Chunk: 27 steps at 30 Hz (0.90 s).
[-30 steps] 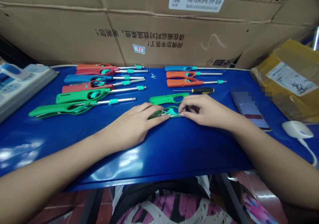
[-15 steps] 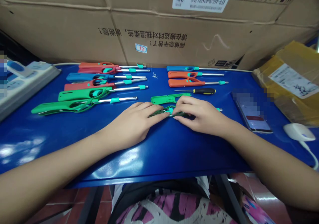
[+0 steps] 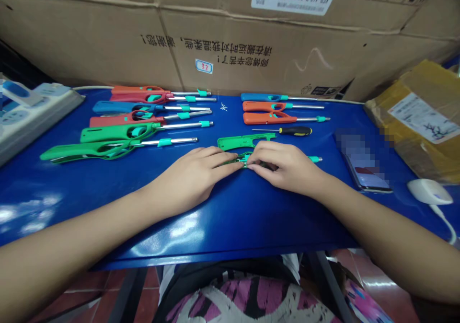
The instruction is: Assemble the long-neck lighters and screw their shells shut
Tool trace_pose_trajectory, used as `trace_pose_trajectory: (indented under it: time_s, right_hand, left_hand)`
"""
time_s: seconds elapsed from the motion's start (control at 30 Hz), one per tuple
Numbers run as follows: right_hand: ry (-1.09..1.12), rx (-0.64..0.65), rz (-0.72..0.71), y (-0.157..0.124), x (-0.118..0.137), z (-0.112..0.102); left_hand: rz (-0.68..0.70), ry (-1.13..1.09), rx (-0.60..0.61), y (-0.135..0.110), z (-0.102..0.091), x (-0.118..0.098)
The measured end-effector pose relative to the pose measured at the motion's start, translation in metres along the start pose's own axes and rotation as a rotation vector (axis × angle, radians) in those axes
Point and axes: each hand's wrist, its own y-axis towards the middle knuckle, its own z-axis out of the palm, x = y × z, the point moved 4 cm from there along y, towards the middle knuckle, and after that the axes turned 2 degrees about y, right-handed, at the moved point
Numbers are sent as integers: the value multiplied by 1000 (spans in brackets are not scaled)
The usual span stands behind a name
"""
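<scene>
An opened green gas lighter (image 3: 245,159) lies on the blue table between my hands, with turquoise and metal parts showing inside. My left hand (image 3: 196,175) grips its handle end, thumb in front and fingers over the top. My right hand (image 3: 287,166) pinches at the lighter's middle beside the turquoise part; the fingers hide exactly what they press. The lighter's turquoise-banded tip (image 3: 316,159) sticks out to the right of that hand. Just behind lies the separate green half shell (image 3: 239,142), partly covered by my right fingers.
Several red, blue and green lighters (image 3: 118,132) lie in a row at left. Blue and orange lighters (image 3: 268,118) and a screwdriver (image 3: 295,131) lie behind my right hand. A phone (image 3: 362,162), white charger (image 3: 429,191) and taped box (image 3: 424,117) stand right; a power strip (image 3: 32,109) left.
My right hand has shifted very slightly left along the lighter, and more of the turquoise-banded tip shows. My left hand stays in place. The camera view has moved a little.
</scene>
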Motion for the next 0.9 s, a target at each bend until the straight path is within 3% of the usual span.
trace_pose_trajectory:
  time_s: [0.2, 0.4, 0.9]
  right_hand:
    - [37, -17, 44, 1, 0, -2]
    - [28, 48, -9, -3, 0, -1]
    - [55, -11, -58, -4, 5, -7]
  left_hand:
    - [24, 18, -13, 2, -1, -2]
    - [11, 39, 15, 1, -1, -4]
    - [20, 30, 5, 0, 1, -3]
